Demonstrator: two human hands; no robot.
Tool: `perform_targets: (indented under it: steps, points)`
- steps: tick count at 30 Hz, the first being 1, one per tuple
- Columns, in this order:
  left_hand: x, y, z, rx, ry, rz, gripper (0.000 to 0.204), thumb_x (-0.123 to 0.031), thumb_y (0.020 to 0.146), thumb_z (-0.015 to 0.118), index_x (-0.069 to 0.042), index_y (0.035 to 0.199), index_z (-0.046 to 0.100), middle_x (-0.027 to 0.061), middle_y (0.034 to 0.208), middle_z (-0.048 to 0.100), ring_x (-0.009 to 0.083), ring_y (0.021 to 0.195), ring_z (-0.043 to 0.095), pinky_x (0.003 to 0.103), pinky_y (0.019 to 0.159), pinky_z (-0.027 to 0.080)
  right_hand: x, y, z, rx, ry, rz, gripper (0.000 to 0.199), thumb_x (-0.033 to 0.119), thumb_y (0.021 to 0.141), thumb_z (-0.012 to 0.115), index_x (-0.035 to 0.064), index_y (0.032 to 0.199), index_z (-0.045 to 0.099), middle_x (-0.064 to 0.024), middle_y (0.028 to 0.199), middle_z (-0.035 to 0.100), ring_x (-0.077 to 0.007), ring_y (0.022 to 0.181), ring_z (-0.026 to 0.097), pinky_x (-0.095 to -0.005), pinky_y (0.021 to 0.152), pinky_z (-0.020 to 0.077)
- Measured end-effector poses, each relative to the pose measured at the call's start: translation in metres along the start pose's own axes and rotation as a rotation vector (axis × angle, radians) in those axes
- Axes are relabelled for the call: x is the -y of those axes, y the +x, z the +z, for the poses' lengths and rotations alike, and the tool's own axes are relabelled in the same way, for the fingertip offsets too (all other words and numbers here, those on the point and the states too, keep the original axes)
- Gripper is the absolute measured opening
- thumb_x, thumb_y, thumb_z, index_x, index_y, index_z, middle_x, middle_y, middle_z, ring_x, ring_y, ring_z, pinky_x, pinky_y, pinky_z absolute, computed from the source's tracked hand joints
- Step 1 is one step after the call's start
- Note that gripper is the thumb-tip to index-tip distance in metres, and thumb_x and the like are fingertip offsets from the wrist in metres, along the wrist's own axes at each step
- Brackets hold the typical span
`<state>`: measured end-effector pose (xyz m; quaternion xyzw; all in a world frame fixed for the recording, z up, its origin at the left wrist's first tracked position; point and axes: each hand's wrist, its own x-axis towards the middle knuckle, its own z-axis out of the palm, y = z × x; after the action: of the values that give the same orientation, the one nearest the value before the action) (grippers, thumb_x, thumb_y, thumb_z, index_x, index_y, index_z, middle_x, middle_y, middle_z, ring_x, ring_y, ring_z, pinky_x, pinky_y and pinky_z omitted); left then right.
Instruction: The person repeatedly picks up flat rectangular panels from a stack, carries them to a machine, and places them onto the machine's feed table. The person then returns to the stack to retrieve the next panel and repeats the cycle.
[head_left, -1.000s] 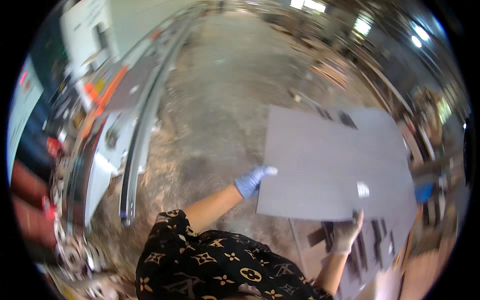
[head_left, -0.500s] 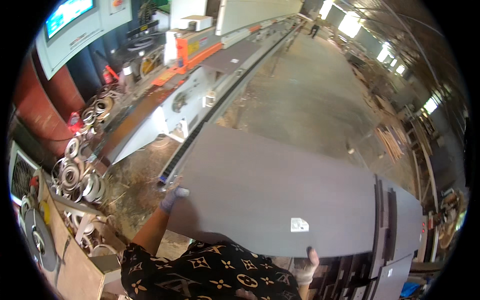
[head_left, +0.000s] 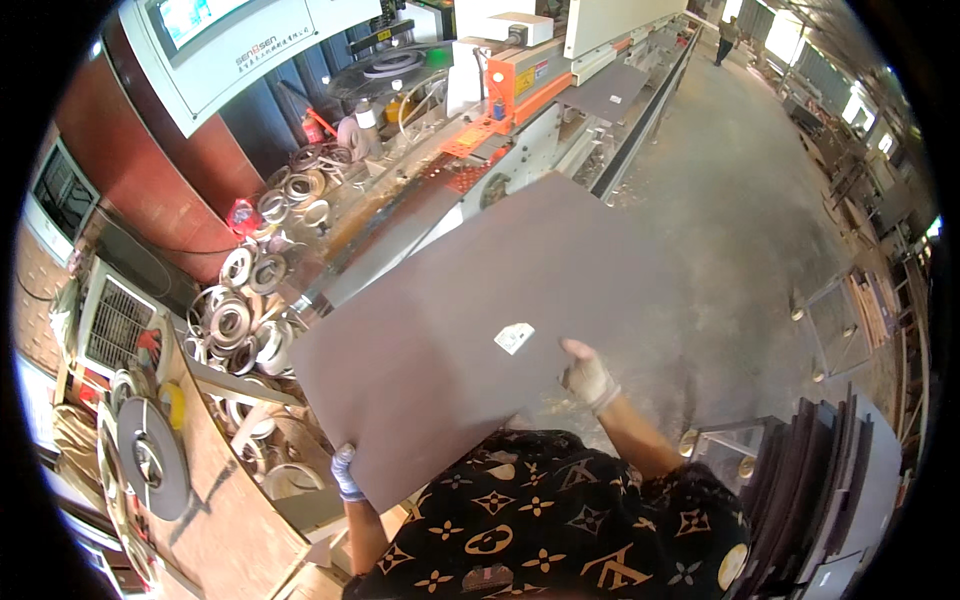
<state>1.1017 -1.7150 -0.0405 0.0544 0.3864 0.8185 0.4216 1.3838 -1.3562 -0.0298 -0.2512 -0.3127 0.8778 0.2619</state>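
Dark panel [head_left: 430, 290], held before patterned shirt [head_left: 560, 500]: gripped by left hand [head_left: 346, 472] at left short edge and by right hand [head_left: 590, 378] along near long edge, thumb on top. Extends ahead and rightward from left hand, along its long axis. Looks flat, matt grey-brown, with white label [head_left: 514, 338] near right hand. Overlaps orange-and-white machine [head_left: 525, 88] beyond.

1. L hand [head_left: 345, 474] grips brown panel [head_left: 430, 290] nr its near-left corner; white label [head_left: 514, 338] on top.
2. R hand [head_left: 592, 378] holds right edge.
3. Rolls [head_left: 230, 320] at left; panel stack [head_left: 815, 490] near right.
4. Person [head_left: 727, 42] far right.
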Motion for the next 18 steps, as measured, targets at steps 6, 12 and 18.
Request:
perform_targets:
  steps: [6, 12, 18]
  points:
    - [0.015, 0.028, -0.018, -0.001, -0.104, 0.104, 0.063, -0.036, 0.075, 0.068, 0.001, 0.122, 0.05, 0.0172, 0.115, 0.055, 0.033, 0.104, 0.053, 0.046, 0.09, 0.044, -0.008, 0.101, 0.055, -0.054, 0.137, 0.123, 0.043, 0.021, 0.082, 0.065, 0.0048, 0.12, 0.054, -0.0072, 0.118, 0.058, -0.0206, 0.113, 0.051, -0.0381, 0.099, 0.0408]
    - [0.02, 0.072, -0.02, -0.418, 0.046, 0.002, 0.062, -0.045, 0.082, 0.057, -0.002, 0.127, 0.05, 0.0145, 0.127, 0.052, 0.0308, 0.112, 0.05, 0.044, 0.098, 0.039, -0.007, 0.137, 0.081, 0.028, 0.221, 0.032, 0.056, 0.025, 0.083, 0.065, 0.0071, 0.13, 0.041, -0.0085, 0.131, 0.048, -0.0238, 0.126, 0.041, -0.0426, 0.103, 0.0386]
    - [-0.003, 0.1, -0.002, -0.319, -0.062, -0.161, 0.058, -0.046, 0.086, 0.052, -0.003, 0.125, 0.052, 0.0109, 0.126, 0.054, 0.0301, 0.114, 0.05, 0.043, 0.099, 0.039, 0.004, 0.149, 0.101, 0.116, -0.043, -0.096, 0.079, 0.04, 0.08, 0.066, 0.002, 0.136, 0.025, -0.0136, 0.132, 0.042, -0.0289, 0.123, 0.043, -0.0477, 0.098, 0.0426]
